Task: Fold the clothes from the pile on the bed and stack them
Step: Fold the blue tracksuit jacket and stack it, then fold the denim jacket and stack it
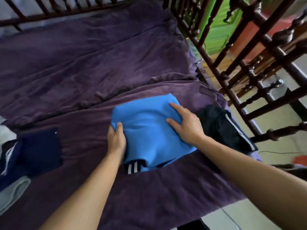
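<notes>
Fingers of our right hand lie straight on the blue shirt, we think to press it flat. Our left hand grips its left edge to keep it folded. We count one blue shirt on the bed, one dark folded piece on the right, and one pile on the left.

Plush matt purple blanket with soft napped pile, smooth matt knit cloth of the blue garment, black garment of slick cloth with faint sheen, matt navy cloth, dark turned wooden railing with glossy varnish, smooth pale floor tiles
</notes>
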A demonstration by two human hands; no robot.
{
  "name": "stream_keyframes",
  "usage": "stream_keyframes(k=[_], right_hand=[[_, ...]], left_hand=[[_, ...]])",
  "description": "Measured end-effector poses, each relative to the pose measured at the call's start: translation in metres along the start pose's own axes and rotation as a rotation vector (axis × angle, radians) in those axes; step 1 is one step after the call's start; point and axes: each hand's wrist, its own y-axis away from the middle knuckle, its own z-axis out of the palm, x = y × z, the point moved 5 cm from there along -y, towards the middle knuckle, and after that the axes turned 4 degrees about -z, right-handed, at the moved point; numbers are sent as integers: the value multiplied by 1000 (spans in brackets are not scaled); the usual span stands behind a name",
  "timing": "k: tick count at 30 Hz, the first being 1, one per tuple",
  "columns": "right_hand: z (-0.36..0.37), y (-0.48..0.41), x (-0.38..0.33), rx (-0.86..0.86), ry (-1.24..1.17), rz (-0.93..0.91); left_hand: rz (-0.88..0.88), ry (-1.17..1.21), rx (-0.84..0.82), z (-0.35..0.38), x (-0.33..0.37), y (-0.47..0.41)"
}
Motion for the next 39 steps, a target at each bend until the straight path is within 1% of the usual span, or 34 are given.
stream_keyframes(k=[4, 6, 8, 10, 12, 13, 14, 15, 16, 17, 18, 19, 20, 21, 23, 24, 26, 30, 34, 36, 39], right_hand=[[-81, -77, 57, 100, -3, -28], [-113, -109, 85, 136, -5, -34], [-133, -137, 117, 121, 22, -31], [-139, -156, 158, 78, 111, 12], [-133, -163, 202, 28, 325, 107], [-126, -162, 218, -5, 458, 128], [-117, -159, 229, -20, 562, 118], [-107, -155, 234, 6, 618, 84], [-99, -151, 233, 60, 625, 41], [-91, -147, 230, 130, 585, -16], [-83, -143, 225, 185, 526, -80], [-72, -140, 223, 189, 481, -125], [-60, -137, 224, 149, 464, -141], [-47, -134, 231, 80, 456, -121], [-27, -132, 255, -51, 445, -17], [-19, -133, 269, -107, 445, 32], [-10, -136, 286, -178, 468, 72], [-6, -143, 289, -233, 517, 84], [-20, -135, 276, -305, 521, 153], [-33, -122, 265, -329, 521, 206], [-53, -93, 232, -336, 566, 223]], left_hand=[[63, 53, 0, 106, 69, -27], [117, 29, -11, 152, 98, -36], [153, -11, -8, 195, 113, -44], [118, -47, -38, 238, 103, -54], [10, -176, -109, 279, 75, -63], [-26, -327, -116, 293, 61, -63], [13, -525, -79, 302, 52, -62], [165, -713, -15, 307, 51, -58], [403, -852, 25, 312, 55, -50], [644, -951, 2, 319, 59, -41], [838, -1024, -39, 325, 58, -36], [942, -1075, -92, 329, 53, -36], [945, -1086, -157, 329, 47, -41], [885, -1070, -213, 328, 41, -48], [761, -1050, -305, 329, 28, -64], [728, -1078, -343, 333, 20, -72], [725, -1154, -363, 342, 7, -83], [692, -1214, -336, 348, -5, -91], [644, -1246, -377, 329, 15, -67], [612, -1219, -408, 303, 22, -43], [528, -1161, -399, 239, 17, -5]])
